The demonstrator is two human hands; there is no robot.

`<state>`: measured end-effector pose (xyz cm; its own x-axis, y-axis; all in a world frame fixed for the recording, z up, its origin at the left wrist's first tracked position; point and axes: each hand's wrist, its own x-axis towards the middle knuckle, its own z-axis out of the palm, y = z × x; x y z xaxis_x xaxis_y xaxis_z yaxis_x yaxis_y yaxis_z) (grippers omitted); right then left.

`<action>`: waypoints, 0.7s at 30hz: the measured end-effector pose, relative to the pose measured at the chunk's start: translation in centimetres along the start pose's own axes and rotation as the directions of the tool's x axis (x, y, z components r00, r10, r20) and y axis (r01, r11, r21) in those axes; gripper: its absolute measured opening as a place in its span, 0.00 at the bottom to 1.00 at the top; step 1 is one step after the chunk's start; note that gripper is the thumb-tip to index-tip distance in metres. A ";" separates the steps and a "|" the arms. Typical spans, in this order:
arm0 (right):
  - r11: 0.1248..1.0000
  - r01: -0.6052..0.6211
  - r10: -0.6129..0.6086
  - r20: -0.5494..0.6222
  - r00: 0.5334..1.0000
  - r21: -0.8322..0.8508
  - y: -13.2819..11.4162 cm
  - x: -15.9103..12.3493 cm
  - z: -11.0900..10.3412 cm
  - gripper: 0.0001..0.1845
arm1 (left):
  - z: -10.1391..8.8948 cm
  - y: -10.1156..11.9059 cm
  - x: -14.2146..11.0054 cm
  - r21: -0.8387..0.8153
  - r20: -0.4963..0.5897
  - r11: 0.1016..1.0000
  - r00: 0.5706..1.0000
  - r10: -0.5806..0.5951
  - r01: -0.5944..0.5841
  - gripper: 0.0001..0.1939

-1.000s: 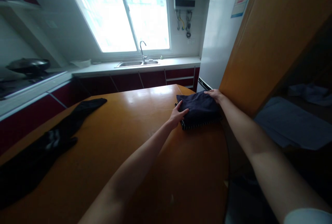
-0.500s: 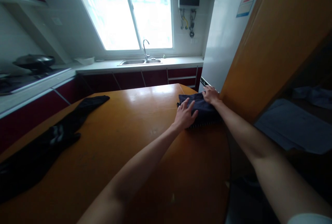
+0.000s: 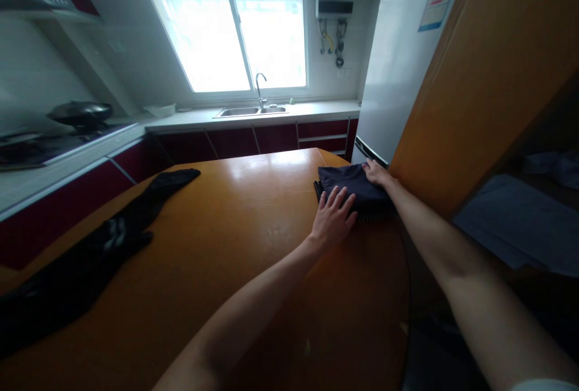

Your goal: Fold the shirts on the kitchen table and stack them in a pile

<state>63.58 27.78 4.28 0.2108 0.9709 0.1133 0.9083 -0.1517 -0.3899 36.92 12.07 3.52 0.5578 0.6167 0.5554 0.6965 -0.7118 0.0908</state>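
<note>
The folded cloth (image 3: pixel 346 180) lies at the right edge of the table (image 3: pixel 235 216), near its far corner. The left hand (image 3: pixel 333 218) is held back upward, fingers spread over the cloth's near left corner; no grip is seen. The right hand (image 3: pixel 377 172) is laid on the cloth's far right corner; whether fabric is pinched cannot be told. Creases are best smoothed outward with a flat palm, the opposite corner being steadied so that layers stay aligned.
</note>
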 end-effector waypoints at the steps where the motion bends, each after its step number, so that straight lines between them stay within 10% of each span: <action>1: 1.000 0.011 -0.011 -0.028 1.000 0.001 -0.2 -0.3 -0.5 0.36 | -0.5 -0.7 -0.2 -0.011 -0.030 1.000 0.999 -0.022 0.022 0.23; 8: 0.981 0.195 -0.195 -0.002 0.981 -0.021 0.0 -6.1 -1.1 0.33 | -3.3 -7.6 -4.8 -0.025 -0.095 0.985 0.981 -0.172 0.170 0.20; 14: 0.996 0.056 -0.058 -0.043 0.997 -0.063 0.6 -11.3 -1.9 0.32 | -5.2 -12.0 -11.4 -0.006 -0.037 0.971 0.971 -0.237 0.237 0.20; 21: 0.952 0.292 -0.266 -0.229 0.936 0.090 -11.1 -19.7 1.4 0.27 | -9.0 -13.0 -18.4 0.040 0.167 0.920 0.905 -0.391 0.390 0.22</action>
<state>48.82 10.55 5.12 0.0388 0.9072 0.4190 0.8940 0.1558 -0.4202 13.57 6.98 -0.41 0.3084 0.8925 0.3291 0.8764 -0.4011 0.2665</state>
